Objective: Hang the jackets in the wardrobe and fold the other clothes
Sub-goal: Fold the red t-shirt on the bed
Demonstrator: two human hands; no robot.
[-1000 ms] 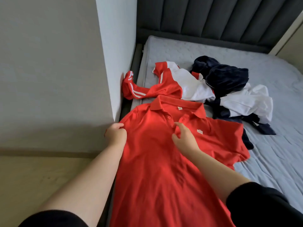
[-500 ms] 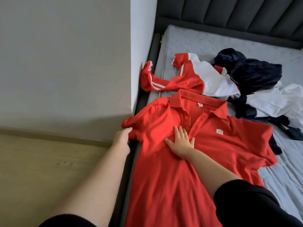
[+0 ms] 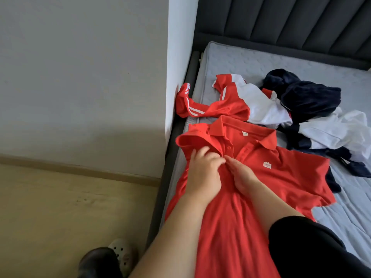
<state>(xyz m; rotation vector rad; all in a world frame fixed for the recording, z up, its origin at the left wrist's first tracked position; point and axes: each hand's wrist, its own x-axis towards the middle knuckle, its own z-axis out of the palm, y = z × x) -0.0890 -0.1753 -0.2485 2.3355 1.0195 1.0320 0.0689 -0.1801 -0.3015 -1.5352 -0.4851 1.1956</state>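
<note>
Left hand [image 3: 202,175] moved from side of bed [image 3: 230,61] to centre of red polo shirt [image 3: 230,217], sleeve [image 3: 190,140] folded inward | left grip: curled on sleeve fold | right hand [image 3: 241,177]: grip wide, fingers straight, pressing shirt | shirt flat on bed beside clothes pile [image 3: 311,101]

The person wears a black top. Its right sleeve [image 3: 305,247] is plain, matte and loose, with a rounded hem that ends near the elbow. Below the hem the forearm is bare down to the right hand [image 3: 241,175]. The left arm is bare along all of its visible length, down to the left hand [image 3: 202,177]. At the bottom edge a pale grey-beige clog [image 3: 122,251] shows, with round holes across its top. Just beside it is a dark rounded shape [image 3: 98,261], trouser leg or shoe, too blurred to tell.
</note>
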